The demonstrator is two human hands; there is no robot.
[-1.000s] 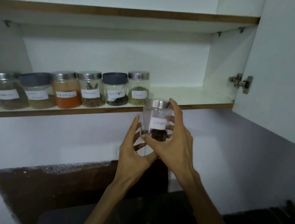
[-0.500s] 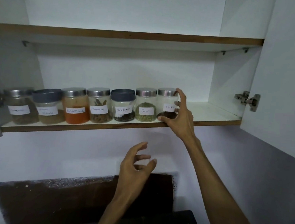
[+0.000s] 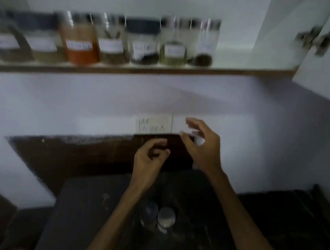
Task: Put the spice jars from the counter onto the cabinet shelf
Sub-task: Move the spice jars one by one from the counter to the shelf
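The frame is motion-blurred. Seven jars stand in a row on the cabinet shelf (image 3: 145, 69), side by side near its front edge. From the left end of the shelf: a pale jar (image 3: 4, 41), a second pale jar (image 3: 42, 44), an orange jar (image 3: 79, 43), a jar of brown pieces (image 3: 111, 43), a dark-lidded jar (image 3: 144, 44), a greenish jar (image 3: 173, 44), and last a jar with dark contents (image 3: 204, 45). The shelf to the right of that last jar is bare up to the cabinet side, where a door hinge (image 3: 317, 40) shows. The labels cannot be read.

Below the shelf, both hands hang in the air in front of the wall, near a socket plate (image 3: 154, 123). The left hand (image 3: 149, 159) has its fingers loosely curled and grips nothing. The right hand (image 3: 202, 145), just beside it and slightly higher, is spread with fingers apart, also empty.

Further below the shelf, on the dark worktop (image 3: 211, 227), two more jars stand touching between the forearms: a left one (image 3: 149, 212) and a right one (image 3: 166, 216) with a silver lid.
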